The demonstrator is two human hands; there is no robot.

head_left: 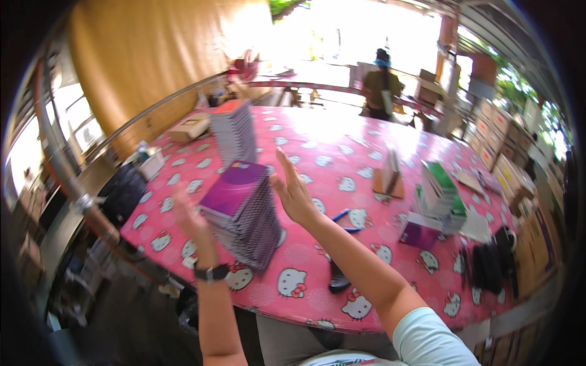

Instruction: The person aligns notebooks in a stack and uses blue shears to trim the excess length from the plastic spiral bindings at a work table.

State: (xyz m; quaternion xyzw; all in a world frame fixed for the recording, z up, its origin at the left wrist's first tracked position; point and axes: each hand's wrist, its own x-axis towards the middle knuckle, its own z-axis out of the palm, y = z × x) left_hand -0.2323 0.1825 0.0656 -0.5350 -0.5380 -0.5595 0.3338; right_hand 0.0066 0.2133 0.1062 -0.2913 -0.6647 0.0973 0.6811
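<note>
Purple-covered notebook stack (pixel 235 190) stands on the pink table cover (pixel 317 268), between the hands. Left hand (pixel 193 218) blurred, open, at its left; right hand (pixel 295 196) open, fingers extended, at its right. Contact unclear. Orange-topped stack (pixel 234 137) beyond both hands.

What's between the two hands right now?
In the head view, the purple-topped stack of books stands between the left hand and the right hand; blur hides whether the left touches it.
</note>
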